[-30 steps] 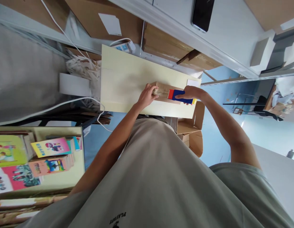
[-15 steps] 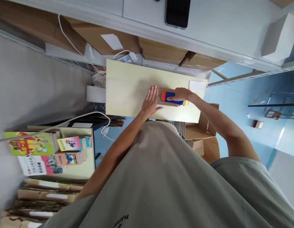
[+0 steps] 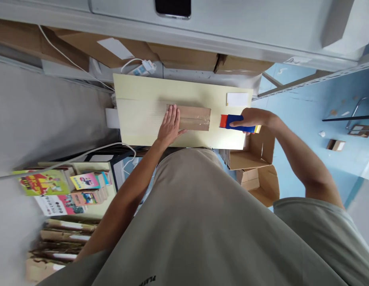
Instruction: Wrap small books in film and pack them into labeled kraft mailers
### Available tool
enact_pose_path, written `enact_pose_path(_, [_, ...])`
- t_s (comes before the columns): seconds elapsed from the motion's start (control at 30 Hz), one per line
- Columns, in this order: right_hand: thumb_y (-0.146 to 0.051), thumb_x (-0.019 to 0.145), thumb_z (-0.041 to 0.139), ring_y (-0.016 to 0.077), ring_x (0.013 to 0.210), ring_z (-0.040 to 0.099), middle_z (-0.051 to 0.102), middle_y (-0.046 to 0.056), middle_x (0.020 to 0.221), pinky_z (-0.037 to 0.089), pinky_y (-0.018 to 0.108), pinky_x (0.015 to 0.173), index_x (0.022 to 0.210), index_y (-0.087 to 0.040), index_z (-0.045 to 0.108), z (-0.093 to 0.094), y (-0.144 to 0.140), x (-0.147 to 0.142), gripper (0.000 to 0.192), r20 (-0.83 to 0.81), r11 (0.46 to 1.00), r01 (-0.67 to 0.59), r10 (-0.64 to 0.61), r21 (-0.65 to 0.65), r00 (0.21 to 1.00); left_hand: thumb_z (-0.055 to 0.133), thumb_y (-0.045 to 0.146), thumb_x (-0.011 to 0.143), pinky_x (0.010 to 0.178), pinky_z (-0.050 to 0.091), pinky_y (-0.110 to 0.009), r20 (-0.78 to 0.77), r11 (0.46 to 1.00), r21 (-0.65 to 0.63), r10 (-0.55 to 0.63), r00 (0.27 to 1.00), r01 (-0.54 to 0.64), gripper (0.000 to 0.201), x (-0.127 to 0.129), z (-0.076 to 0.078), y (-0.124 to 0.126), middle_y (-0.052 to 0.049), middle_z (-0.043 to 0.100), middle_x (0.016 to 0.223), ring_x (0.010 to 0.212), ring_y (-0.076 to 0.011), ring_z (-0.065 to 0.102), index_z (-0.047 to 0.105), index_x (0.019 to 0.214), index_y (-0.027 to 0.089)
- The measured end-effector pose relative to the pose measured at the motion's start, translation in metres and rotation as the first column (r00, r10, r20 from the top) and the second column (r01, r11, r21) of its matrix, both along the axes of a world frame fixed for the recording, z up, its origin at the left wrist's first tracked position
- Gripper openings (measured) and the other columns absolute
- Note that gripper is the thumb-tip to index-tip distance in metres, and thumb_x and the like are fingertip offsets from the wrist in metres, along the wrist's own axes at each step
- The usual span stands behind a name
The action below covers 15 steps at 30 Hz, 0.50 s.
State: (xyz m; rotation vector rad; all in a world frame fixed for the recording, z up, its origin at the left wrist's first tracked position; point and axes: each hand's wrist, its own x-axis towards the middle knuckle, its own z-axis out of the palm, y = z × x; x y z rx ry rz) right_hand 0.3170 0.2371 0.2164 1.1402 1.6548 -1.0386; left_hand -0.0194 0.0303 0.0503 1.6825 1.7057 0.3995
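Observation:
A small brown cardboard box (image 3: 195,118) lies lengthwise on the pale yellow tabletop (image 3: 142,119), with shiny clear tape showing at its right end. My left hand (image 3: 170,124) rests flat on the box's left end, fingers stretched out and thumb spread along the near side. In my right hand (image 3: 256,117) is a blue tape dispenser (image 3: 234,118) with a red front end and a yellow part at the back. It is held to the right of the box, apart from it, over the table's right edge.
A white card or paper (image 3: 237,99) lies at the table's back right. Open cardboard boxes (image 3: 251,153) stand below the right edge. A grey shelf (image 3: 232,33) with a phone (image 3: 173,8) runs along the back. Books (image 3: 50,182) and a white cable (image 3: 83,153) are at left.
My right hand has drawn the tape dispenser off the box, rightward past its right end. My left hand stays on the box's left end. The view has shifted.

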Motion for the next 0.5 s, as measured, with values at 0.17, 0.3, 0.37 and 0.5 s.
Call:
enact_pose_path(0.17, [-0.076, 0.092, 0.083, 0.0319, 0.082, 0.080, 0.079, 0.014, 0.075, 0.062, 0.044, 0.081, 0.097, -0.016, 0.085, -0.041, -0.012, -0.006, 0.060, 0.028, 0.992, -0.035, 0.032, 0.118, 0.999, 0.055, 0.097, 0.098, 0.149, 0.012, -0.068, -0.025, 1.000, -0.016, 0.014, 1.000, -0.015, 0.126, 0.002, 0.001, 0.001, -0.031, 0.026, 0.192, 0.183, -0.0492, 0.015, 0.036, 0.184, 0.007])
enact_pose_path(0.3, [-0.067, 0.097, 0.083, 0.0389, 0.106, 0.082, 0.085, 0.022, 0.101, 0.062, 0.044, 0.090, 0.119, -0.013, 0.085, -0.073, -0.029, -0.022, 0.059, 0.029, 0.963, -0.071, 0.066, 0.258, 0.997, 0.057, 0.094, 0.099, 0.149, 0.012, -0.068, -0.051, 1.000, -0.018, 0.006, 0.999, -0.007, 0.124, 0.002, 0.000, 0.001, -0.032, 0.026, 0.192, 0.183, -0.0496, 0.015, 0.036, 0.184, 0.005])
enact_pose_path(0.37, [-0.060, 0.103, 0.079, 0.0399, 0.113, 0.082, 0.085, 0.024, 0.112, 0.060, 0.043, 0.092, 0.123, -0.012, 0.084, -0.088, -0.044, -0.033, 0.052, 0.032, 0.944, -0.085, 0.079, 0.320, 0.996, 0.054, 0.094, 0.101, 0.149, 0.011, -0.068, -0.061, 1.000, -0.012, -0.007, 0.998, 0.007, 0.123, 0.001, -0.002, 0.001, -0.032, 0.025, 0.192, 0.184, -0.0484, 0.014, 0.035, 0.184, 0.005])
enact_pose_path(0.5, [-0.034, 0.109, 0.073, 0.0406, 0.113, 0.081, 0.085, 0.026, 0.114, 0.059, 0.046, 0.091, 0.115, -0.009, 0.085, -0.116, -0.076, -0.051, 0.029, 0.054, 0.903, -0.054, 0.035, 0.426, 0.998, 0.043, 0.095, 0.105, 0.150, 0.008, -0.067, -0.067, 0.999, 0.008, -0.045, 0.997, 0.046, 0.124, -0.003, -0.008, -0.002, -0.033, 0.020, 0.193, 0.184, -0.0472, 0.010, 0.032, 0.183, 0.000])
